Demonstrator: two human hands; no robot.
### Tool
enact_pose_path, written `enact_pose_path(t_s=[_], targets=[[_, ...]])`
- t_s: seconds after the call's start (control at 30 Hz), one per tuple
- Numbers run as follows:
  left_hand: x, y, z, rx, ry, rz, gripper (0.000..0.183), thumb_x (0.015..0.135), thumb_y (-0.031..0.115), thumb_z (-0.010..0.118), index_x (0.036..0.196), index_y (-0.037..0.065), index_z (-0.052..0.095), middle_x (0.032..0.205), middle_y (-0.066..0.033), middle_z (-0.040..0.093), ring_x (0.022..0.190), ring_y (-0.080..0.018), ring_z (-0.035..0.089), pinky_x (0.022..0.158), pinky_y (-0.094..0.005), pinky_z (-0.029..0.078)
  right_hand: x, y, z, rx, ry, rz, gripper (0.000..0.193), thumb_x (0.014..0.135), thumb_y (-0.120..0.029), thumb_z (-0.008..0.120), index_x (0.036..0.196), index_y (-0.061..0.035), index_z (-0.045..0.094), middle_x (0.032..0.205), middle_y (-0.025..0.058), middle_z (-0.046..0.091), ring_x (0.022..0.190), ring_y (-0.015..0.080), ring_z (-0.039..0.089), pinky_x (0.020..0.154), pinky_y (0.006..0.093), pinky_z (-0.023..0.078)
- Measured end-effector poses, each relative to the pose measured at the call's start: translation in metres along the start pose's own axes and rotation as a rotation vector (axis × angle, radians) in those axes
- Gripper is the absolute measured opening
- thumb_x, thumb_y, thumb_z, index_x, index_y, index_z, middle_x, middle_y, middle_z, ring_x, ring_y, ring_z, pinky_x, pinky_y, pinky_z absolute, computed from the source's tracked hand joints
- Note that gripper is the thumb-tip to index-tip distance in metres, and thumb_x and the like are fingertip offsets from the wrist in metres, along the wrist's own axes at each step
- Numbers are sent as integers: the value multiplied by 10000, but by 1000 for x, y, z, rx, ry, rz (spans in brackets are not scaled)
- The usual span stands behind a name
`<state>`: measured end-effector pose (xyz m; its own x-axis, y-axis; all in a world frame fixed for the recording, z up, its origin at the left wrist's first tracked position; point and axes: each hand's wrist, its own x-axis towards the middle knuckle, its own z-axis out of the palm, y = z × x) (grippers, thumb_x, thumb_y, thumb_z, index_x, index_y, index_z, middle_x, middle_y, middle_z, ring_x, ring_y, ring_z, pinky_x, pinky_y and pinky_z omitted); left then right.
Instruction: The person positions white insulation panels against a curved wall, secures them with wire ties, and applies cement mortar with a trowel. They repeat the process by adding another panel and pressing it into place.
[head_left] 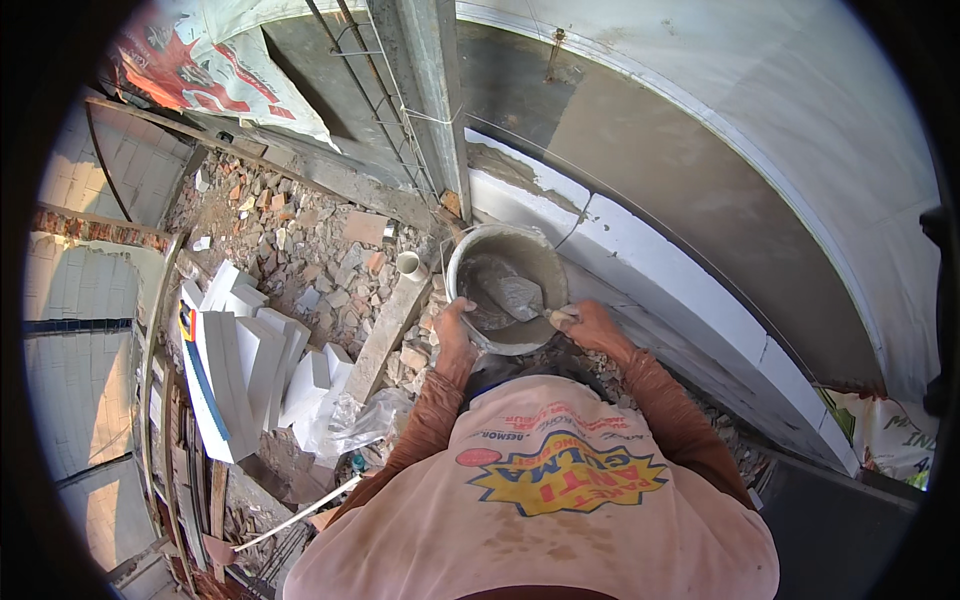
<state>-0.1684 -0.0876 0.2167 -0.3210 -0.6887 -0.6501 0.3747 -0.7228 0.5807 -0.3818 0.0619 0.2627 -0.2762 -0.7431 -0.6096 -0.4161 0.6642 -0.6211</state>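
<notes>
A round grey bucket (pixel 535 250) coated with cement is in front of me, with wet grey mortar (pixel 480 288) low inside it. My left hand (pixel 455 330) is closed on the bucket's near left rim. My right hand (pixel 592 328) grips the handle of a trowel (pixel 517 297) over the near right rim. The trowel's mortar-smeared blade is inside the bucket, pointing to the far left. Just beyond the bucket runs a low course of white blocks (pixel 640 240), with a patch of mortar (pixel 515 175) on its far end.
Left of me, several white blocks (pixel 235 375) lean together beside clear plastic sheeting (pixel 355 425). Broken brick rubble (pixel 320 265) covers the ground, with a plank (pixel 390 335) and a pipe end (pixel 410 265). Steel rebar (pixel 375 90) stands by a metal post (pixel 435 100).
</notes>
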Motion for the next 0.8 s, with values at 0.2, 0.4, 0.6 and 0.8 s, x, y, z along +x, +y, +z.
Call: enact_pose_path(t_s=[0.2,0.4,0.6,0.8], targets=[[7,0,-3,13,41,-39,254,750,90,592,963,-47,613,900,-138,665,765,-271,658,737,-394,575,-41,8,-40,581,25,22,409,879,-246,673,1183,27,669,836,50,650,618,99,566,553,257,483],[11,-4,-10,19,56,-25,251,742,110,610,949,-33,614,894,-124,655,757,-267,644,718,-413,569,-36,-9,-75,-102,738,-257,496,818,-193,715,1264,7,626,969,198,699,862,343,676,794,419,520],[13,-8,-22,-15,56,-31,183,739,115,617,884,3,606,854,-105,640,752,-261,639,703,-402,564,-6,-50,-75,-379,755,-152,430,865,-182,642,1252,3,611,977,236,682,915,433,644,810,481,501],[21,-12,-42,-25,78,-43,221,734,111,608,927,5,622,886,-100,660,775,-263,645,757,-384,559,25,-62,-83,-18,570,-102,395,921,-268,592,1184,19,655,1037,287,678,993,454,641,866,481,494]])
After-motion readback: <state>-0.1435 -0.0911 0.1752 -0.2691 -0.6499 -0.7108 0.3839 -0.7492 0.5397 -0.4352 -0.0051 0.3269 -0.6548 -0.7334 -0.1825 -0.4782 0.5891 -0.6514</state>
